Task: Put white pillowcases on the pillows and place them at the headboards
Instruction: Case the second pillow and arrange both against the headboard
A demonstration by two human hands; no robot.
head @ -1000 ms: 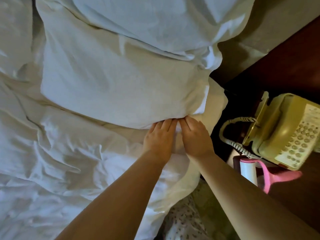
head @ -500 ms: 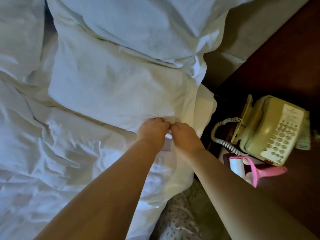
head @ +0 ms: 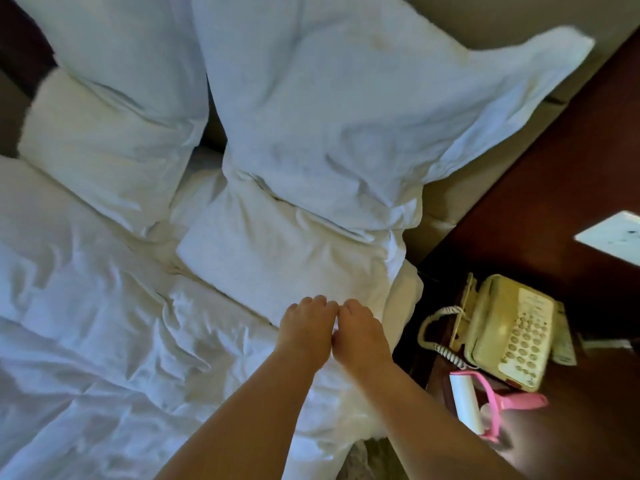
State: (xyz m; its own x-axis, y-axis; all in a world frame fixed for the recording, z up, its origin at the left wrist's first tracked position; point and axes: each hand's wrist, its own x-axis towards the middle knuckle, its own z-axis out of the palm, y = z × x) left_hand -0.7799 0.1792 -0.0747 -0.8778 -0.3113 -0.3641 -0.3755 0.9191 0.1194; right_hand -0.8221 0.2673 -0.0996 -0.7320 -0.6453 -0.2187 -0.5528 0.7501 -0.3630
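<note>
Both hands, left hand and right hand, fingers curled, pinch the near edge of the near-right pillow. Its long axis runs left-right, against the upright pillow behind.

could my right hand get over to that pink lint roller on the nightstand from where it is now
Probably yes. The right hand rests at the near pillow's edge, and the lint roller lies on the nightstand just to its right, in front of the phone, with nothing visible between them.
</note>
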